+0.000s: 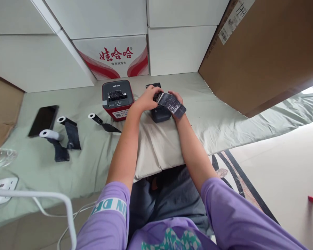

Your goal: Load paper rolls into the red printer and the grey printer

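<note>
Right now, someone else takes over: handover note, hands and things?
Left hand: on the dark printer, fingers at its top.
Right hand: holding a dark strip of label tape that runs from that printer.
Red printer beside it, untouched.
Three rolls with loose dark strips and a phone lie further left.
Done: strip out.
Left: cannot tell.

The scene is evenly and softly lit, bright without harsh glare. Daylight seems strongest at the right edge of the frame, where a pale strip looks washed out. Shadows are faint and diffuse; the darkest area lies at lower centre, beneath the cloth's edge. Wide-angle distortion bends straight lines toward the edges, and the white cable (67, 215) at lower left looks stretched and soft. The centre is fairly sharp, though fine print stays unreadable.
</note>
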Motion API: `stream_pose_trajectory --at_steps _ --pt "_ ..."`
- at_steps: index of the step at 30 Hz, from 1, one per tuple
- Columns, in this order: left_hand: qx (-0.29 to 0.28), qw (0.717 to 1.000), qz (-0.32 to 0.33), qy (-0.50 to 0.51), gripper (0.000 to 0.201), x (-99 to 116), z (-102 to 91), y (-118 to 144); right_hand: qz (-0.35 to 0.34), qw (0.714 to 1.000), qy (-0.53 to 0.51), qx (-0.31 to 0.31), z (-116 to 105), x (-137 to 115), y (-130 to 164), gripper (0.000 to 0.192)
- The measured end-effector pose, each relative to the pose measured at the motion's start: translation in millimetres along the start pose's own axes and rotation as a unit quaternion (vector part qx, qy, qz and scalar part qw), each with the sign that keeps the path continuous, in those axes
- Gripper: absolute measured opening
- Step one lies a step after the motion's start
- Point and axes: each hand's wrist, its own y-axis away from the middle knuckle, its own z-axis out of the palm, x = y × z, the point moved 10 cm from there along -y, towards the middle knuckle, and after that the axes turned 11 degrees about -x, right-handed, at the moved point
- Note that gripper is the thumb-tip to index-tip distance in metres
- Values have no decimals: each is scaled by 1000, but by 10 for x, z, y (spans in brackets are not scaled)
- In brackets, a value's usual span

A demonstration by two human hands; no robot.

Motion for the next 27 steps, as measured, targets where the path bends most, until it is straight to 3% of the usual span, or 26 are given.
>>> stream_pose_trajectory --at_steps 8,19,23,27 --pt "-21 1000 -11 -11 62 -92 130 -26 18 999 -32 4 83 -12 45 39" --pt "12 997 -39 -64 35 -111 121 -16 2 999 -31 -3 68 -6 23 37" --pt "51 998 -23 -18 41 -10 -124 88 0 1000 -22 -4 62 -1 17 39" --pt "79 993 -82 -25 53 23 -374 211 3 1000 -21 0 66 -3 24 38"
